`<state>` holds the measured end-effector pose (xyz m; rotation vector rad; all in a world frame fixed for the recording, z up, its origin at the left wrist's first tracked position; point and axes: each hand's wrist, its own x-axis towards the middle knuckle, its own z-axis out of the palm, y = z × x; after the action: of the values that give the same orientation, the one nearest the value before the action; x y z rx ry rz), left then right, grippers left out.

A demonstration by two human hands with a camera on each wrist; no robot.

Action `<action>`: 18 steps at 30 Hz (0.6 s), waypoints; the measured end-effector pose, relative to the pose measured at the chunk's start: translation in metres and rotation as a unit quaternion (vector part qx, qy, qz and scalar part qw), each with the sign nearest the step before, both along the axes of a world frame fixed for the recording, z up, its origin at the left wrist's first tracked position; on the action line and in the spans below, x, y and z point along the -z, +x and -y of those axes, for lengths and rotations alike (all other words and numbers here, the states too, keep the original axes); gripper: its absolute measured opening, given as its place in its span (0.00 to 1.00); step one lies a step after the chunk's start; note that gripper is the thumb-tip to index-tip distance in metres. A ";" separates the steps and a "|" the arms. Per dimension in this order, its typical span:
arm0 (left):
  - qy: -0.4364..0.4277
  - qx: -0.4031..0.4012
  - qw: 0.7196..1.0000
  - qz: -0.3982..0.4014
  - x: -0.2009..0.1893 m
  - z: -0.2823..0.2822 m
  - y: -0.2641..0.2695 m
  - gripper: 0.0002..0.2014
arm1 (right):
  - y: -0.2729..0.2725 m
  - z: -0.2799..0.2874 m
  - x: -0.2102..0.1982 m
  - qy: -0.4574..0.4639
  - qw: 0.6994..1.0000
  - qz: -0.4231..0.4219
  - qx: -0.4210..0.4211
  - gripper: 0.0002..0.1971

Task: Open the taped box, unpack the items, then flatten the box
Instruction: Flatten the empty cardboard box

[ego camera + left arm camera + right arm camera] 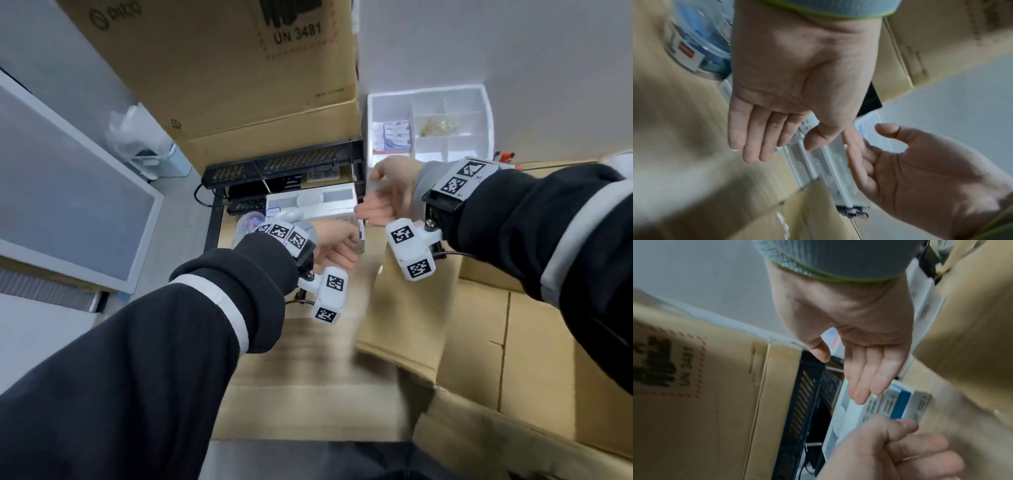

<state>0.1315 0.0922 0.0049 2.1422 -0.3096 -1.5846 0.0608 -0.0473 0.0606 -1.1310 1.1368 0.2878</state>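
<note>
The left hand point(337, 245) is nearest the head camera; its thumb and curled fingers pinch the near edge of a white carton point(313, 202). The right hand point(387, 202) hovers beside the carton's right end, fingers straight and loosely spread, holding nothing. The opened cardboard box point(479, 329) lies below both forearms, flaps spread. Beyond the carton stand a black rack point(284, 164), a white divided tray point(476, 102) and a large printed box point(212, 68).
</note>
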 end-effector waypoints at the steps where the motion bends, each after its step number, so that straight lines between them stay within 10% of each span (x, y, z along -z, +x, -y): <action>1: -0.009 0.012 1.000 0.012 -0.007 0.008 -0.009 0.12 | -0.014 0.010 -0.009 -0.009 1.000 0.015 0.014 0.18; 12: 0.006 0.187 0.967 0.173 -0.036 0.081 -0.093 0.37 | -0.163 0.085 -0.010 -0.036 0.993 -0.026 0.110 0.19; 18: 0.020 0.265 0.933 0.244 -0.022 0.106 -0.141 0.35 | -0.213 0.098 0.025 -0.002 0.991 -0.056 0.125 0.18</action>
<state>-0.0098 -0.0137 0.0268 2.6123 -1.1025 -1.2731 -0.1518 -0.1455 0.0357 -0.9714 1.3647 0.1550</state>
